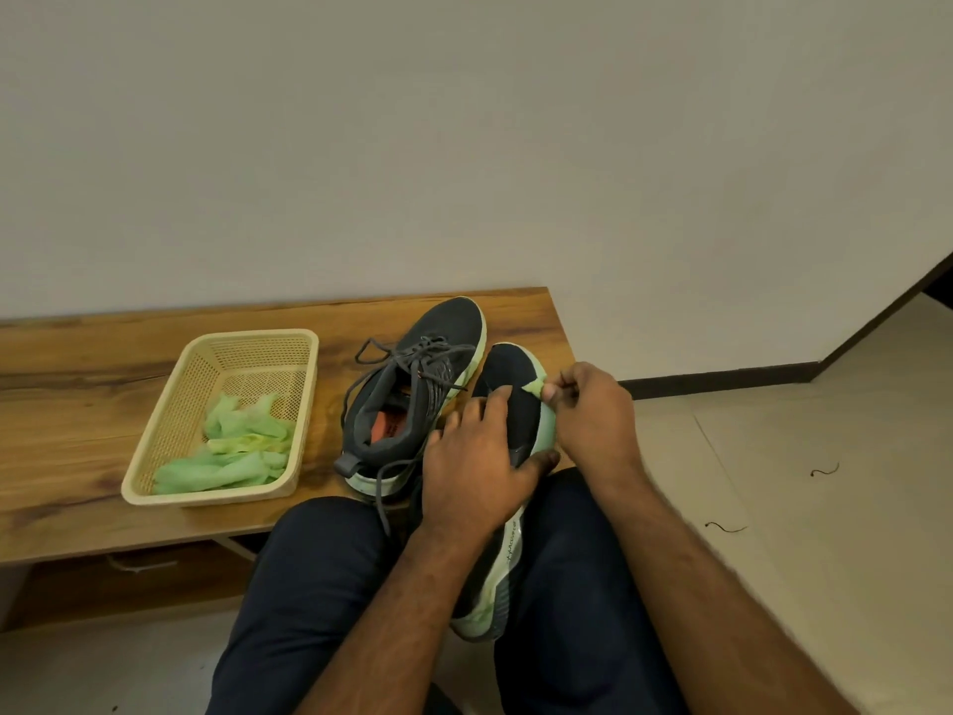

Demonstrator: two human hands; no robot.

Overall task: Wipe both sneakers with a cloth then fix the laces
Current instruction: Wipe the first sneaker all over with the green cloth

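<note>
Left hand: my left hand point(477, 464) lies flat across the top of the nearer sneaker in the lower middle of the frame, fingers spread and nearly straight, the thumb pressed against the shoe's right flank. It steadies the shoe and curls round nothing.

Right hand: my right hand point(593, 405) sits just right of centre, fingers curled in, thumb and forefinger pinching a small piece of pale green cloth point(536, 387) against the toe-side edge of the same shoe.

Held sneaker: the dark sneaker point(508, 539) with a pale green sole runs from my lap up to the bench edge, toe toward the wall. It rests between my knees, partly over the bench. Its laces are hidden under my left hand, so I cannot tell how they lie.

Second sneaker: the other dark sneaker point(412, 399) stands upright on the bench just left of the held one, their sides touching or nearly so. I can see an orange insole through its opening. Its grey laces point(407, 353) are loose, one loop trailing to the left and one end hanging down over the heel toward my knee.

Basket: a cream plastic basket point(175, 405) sits on the bench at centre left, apart from the shoes. In its near half lies a crumpled heap of green cloths point(232, 451).

Bench: the wooden bench point(77, 384) stands against the plain wall and ends at right of centre.

Legs: my legs in dark trousers point(309, 585) fill the bottom middle.

Floor: pale tiled floor point(799, 456) at right carries two short dark threads point(724, 527).
</note>
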